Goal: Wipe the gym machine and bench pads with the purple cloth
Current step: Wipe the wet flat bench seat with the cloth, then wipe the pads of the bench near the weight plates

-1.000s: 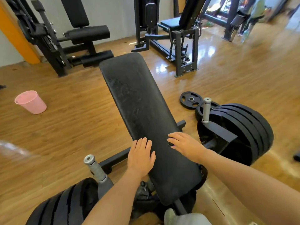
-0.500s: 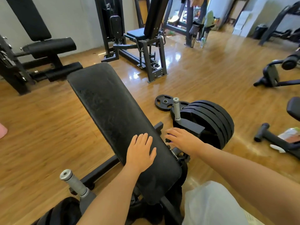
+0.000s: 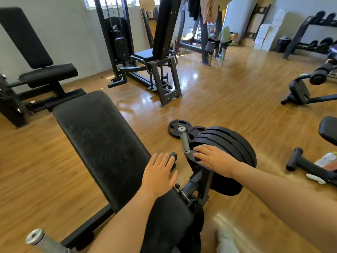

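Observation:
A long black bench pad (image 3: pixel 102 143) slopes away from me across the middle of the head view. My left hand (image 3: pixel 159 173) lies flat on the pad's near right edge, fingers straight. My right hand (image 3: pixel 215 157) rests with spread fingers on the stack of black weight plates (image 3: pixel 233 143) and the metal bracket just right of the pad. Neither hand holds anything. No purple cloth is in view.
Loose weight plates (image 3: pixel 179 127) lie on the wooden floor beyond the stack. A seated machine (image 3: pixel 155 57) stands behind, another padded machine (image 3: pixel 36 70) at the left. A steel sleeve (image 3: pixel 42 241) juts out at the bottom left. Handles and a bottle (image 3: pixel 326 159) lie at the right.
My right hand left the pad and moved right onto the weight plates. My left hand slid to the pad's right edge. The view swung right and the pink bucket went out of sight.

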